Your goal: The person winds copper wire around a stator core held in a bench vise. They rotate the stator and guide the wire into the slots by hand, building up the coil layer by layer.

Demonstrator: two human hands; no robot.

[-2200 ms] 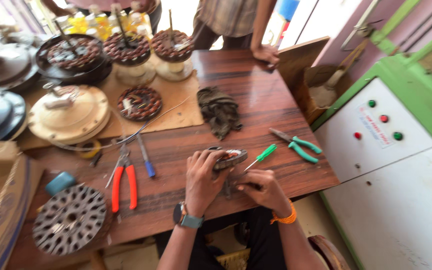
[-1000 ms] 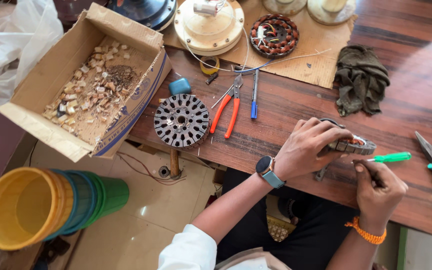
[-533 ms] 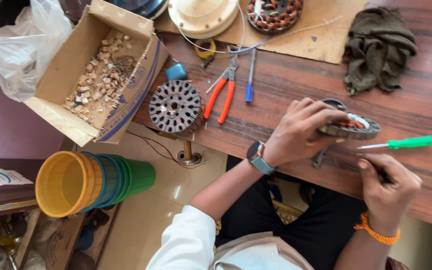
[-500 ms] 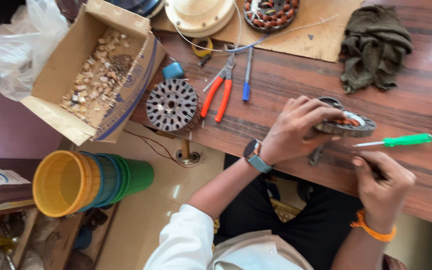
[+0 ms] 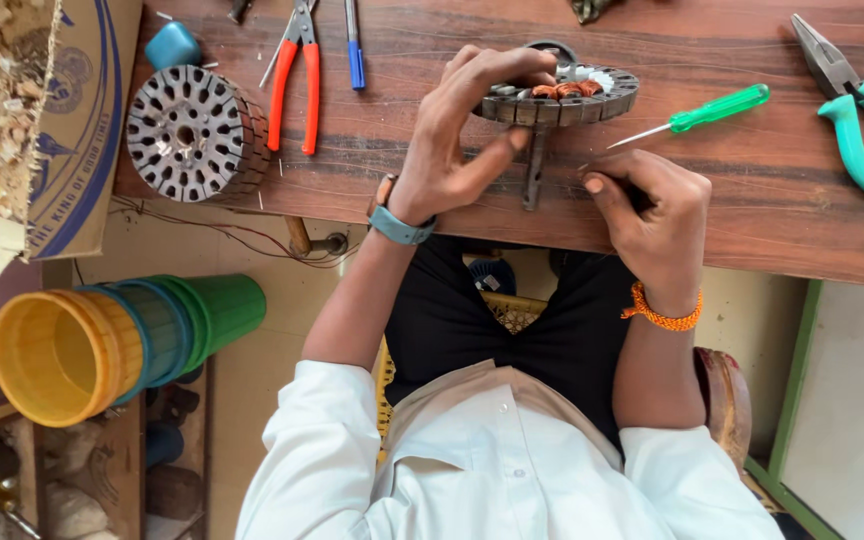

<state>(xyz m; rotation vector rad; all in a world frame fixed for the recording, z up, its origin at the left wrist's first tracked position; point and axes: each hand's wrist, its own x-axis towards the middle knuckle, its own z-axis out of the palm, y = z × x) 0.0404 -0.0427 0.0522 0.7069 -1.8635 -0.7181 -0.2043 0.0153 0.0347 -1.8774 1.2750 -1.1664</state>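
My left hand (image 5: 457,145), with a blue-strapped watch on its wrist, grips a round metal stator ring (image 5: 592,95) with copper windings inside. The ring stands on the wooden table (image 5: 752,210) near its front edge, and a dark metal shaft (image 5: 533,175) lies just below it. My right hand (image 5: 647,215), with an orange band on its wrist, is curled shut at the table edge right of the shaft. A small dark piece shows between its fingers; what it is I cannot tell. A green-handled screwdriver (image 5: 717,108) lies just beyond the right hand.
Teal-handled pliers (image 5: 852,115) lie at the far right. Red-handled pliers (image 5: 297,80), a blue-handled screwdriver (image 5: 354,45) and a slotted metal rotor core (image 5: 192,132) are at the left. A cardboard box (image 5: 77,130) of small wood bits overhangs the table's left end. Stacked plastic buckets (image 5: 102,345) stand on the floor.
The view has drawn closer and tipped down toward my lap. My left hand stays on the stator ring and my right hand stays curled near the table edge.
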